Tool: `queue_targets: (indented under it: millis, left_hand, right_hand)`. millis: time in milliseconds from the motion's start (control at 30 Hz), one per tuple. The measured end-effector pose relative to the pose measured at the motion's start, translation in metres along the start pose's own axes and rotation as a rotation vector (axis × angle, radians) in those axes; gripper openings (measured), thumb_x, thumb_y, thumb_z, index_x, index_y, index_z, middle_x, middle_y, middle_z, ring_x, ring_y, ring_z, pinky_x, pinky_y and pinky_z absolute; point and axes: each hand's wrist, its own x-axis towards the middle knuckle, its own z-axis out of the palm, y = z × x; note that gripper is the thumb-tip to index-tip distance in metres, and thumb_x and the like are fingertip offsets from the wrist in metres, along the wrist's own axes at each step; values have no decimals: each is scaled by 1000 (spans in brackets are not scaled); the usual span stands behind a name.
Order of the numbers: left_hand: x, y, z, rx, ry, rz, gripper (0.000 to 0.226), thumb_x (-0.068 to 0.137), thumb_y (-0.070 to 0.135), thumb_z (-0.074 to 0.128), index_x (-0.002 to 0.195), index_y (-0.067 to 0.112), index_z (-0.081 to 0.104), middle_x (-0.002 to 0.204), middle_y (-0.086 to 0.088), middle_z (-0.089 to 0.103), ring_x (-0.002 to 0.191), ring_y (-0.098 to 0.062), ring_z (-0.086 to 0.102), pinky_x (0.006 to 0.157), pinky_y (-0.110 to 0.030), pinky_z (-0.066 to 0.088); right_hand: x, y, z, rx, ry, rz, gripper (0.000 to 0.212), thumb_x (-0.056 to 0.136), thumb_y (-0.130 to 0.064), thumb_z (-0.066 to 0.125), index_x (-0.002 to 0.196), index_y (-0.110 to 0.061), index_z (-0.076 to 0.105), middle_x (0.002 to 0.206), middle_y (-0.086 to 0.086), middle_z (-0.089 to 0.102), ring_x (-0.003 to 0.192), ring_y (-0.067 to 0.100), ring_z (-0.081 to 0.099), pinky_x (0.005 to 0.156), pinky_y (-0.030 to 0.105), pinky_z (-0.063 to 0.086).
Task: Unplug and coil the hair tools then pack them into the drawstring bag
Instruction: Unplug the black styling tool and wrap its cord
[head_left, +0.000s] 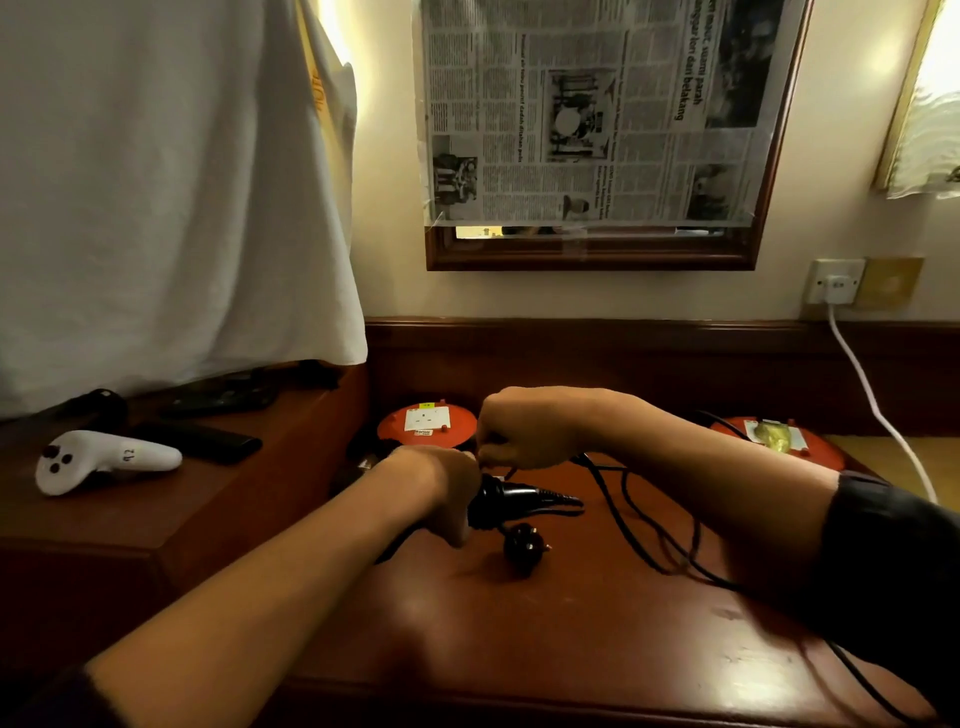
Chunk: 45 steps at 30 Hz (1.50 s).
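A black hair tool lies across the middle of the dark wooden table, its handle end pointing right. My left hand is closed around its body. Just above, my right hand pinches the black cord, which loops over the table to the right. The cord's black plug lies loose on the table below the tool, out of any socket. No drawstring bag is in view.
Two red extension reels sit at the back: one behind my hands, one at the right, fed by a white cable from the wall socket. A white controller and dark remotes lie on the raised ledge at left.
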Motion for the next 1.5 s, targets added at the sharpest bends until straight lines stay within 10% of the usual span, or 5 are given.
queue_targets:
  millis: [133, 300, 967, 1300, 1500]
  left_hand:
    - [2, -15, 4, 34, 137, -99, 41, 77, 34, 65, 112, 15, 54, 87, 2, 57, 81, -22, 62, 80, -39, 59]
    - [3, -24, 14, 36, 205, -245, 53, 80, 38, 68, 127, 24, 47, 108, -2, 62, 93, -27, 61, 79, -37, 55]
    - [13, -37, 27, -142, 321, -526, 58, 82, 37, 70, 131, 17, 46, 121, -9, 61, 110, -30, 61, 81, -37, 51]
    - [-6, -56, 20, -828, 345, -245, 25, 67, 26, 73, 90, 28, 64, 80, -3, 69, 69, -20, 67, 55, -30, 49]
    - [-41, -67, 2, -1061, 249, 76, 30, 82, -6, 64, 93, 22, 59, 67, -2, 64, 64, -20, 62, 64, -34, 52]
  right_hand:
    - [-2, -5, -3, 84, 40, 65, 34, 101, -23, 49, 69, -16, 59, 63, -5, 53, 52, 11, 44, 54, 25, 37]
    - [-5, -7, 11, 179, 54, 141, 31, 100, -25, 47, 109, -7, 72, 102, 12, 71, 84, 27, 65, 76, 41, 54]
    - [-5, -24, 42, 316, 273, 120, 32, 104, -31, 47, 92, -13, 69, 73, -3, 60, 59, 8, 50, 56, 27, 39]
    - [-24, -4, 78, 561, 27, 217, 40, 103, -41, 44, 72, -17, 54, 70, 7, 65, 64, 24, 65, 72, 46, 57]
    - [-42, 52, 121, 555, -50, 351, 49, 102, -51, 39, 77, -14, 58, 71, 2, 62, 52, 10, 48, 59, 31, 38]
